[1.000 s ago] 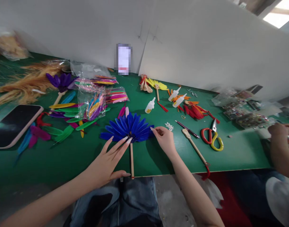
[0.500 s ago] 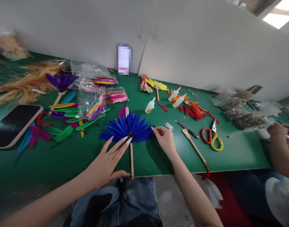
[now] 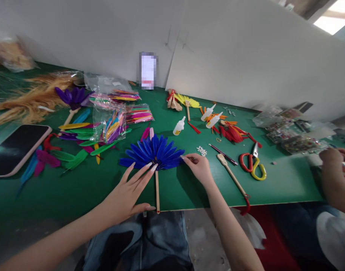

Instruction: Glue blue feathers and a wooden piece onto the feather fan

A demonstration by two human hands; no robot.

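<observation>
A fan of blue feathers [image 3: 152,152] on a thin wooden stick [image 3: 157,191] lies on the green table [image 3: 76,188] in front of me. My left hand [image 3: 127,194] rests flat and open, its fingertips pressing the base of the blue feathers where they meet the stick. My right hand [image 3: 197,167] pinches the tip of the rightmost blue feather, thumb and forefinger closed on it.
Loose coloured feathers [image 3: 76,146] and bagged feathers [image 3: 116,122] lie left, beside a dark tablet [image 3: 17,148]. Glue bottles [image 3: 179,126], red and orange feathers [image 3: 231,131], a wooden handle [image 3: 231,175] and red-yellow scissors [image 3: 254,165] lie right. Another person's hand [image 3: 333,156] works at far right.
My right hand has lowered slightly towards the table while keeping its pinch at the right edge of the blue fan. The left hand has stayed in place.
</observation>
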